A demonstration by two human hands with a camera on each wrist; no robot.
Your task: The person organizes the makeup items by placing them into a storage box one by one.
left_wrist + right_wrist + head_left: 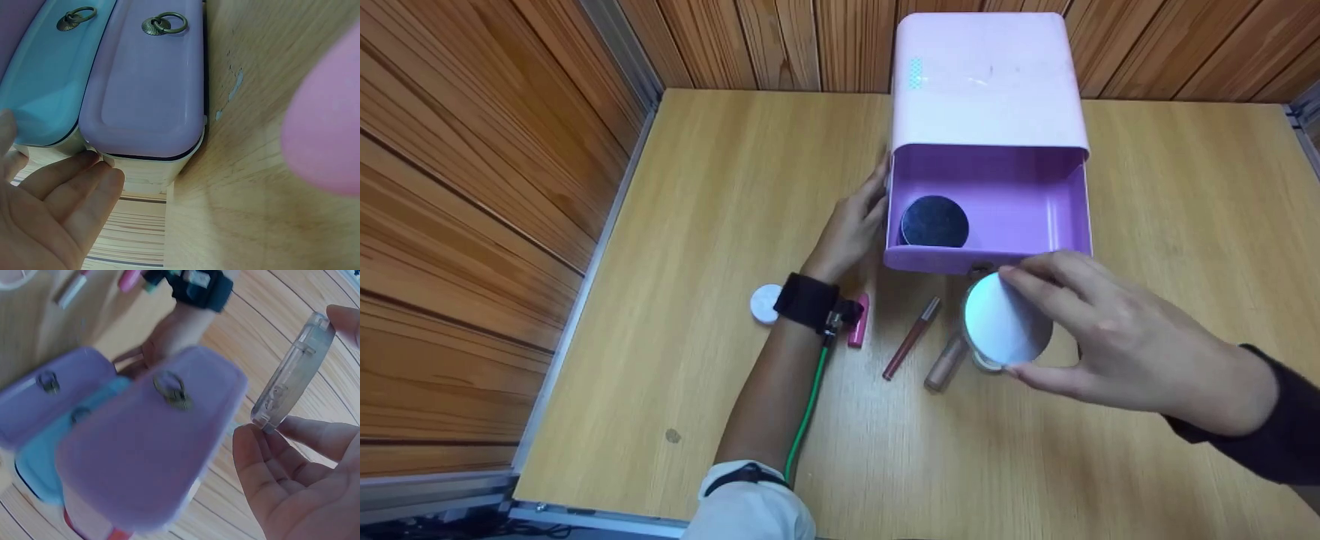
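A small drawer box (990, 82) with a pink top stands at the back, its purple top drawer (1020, 202) pulled out. Inside that drawer, at the left, lies a round black-topped case (935, 222). My left hand (846, 229) touches the box's left side; in the left wrist view its fingers (90, 205) lie fairly straight beside the blue drawer (50, 84) and lower purple drawer (146, 90). In front of the open drawer my right hand (1132, 345) pinches a round compact (1005, 322) by its rim. Clear sides show on the compact (295, 371) in the right wrist view.
On the table are a pink tube (859, 321), a slim red lip gloss tube (911, 339) and a brownish tube (946, 364). A white round item (766, 304) lies beside the left wristband. Wooden panels (780, 45) bound the back and left.
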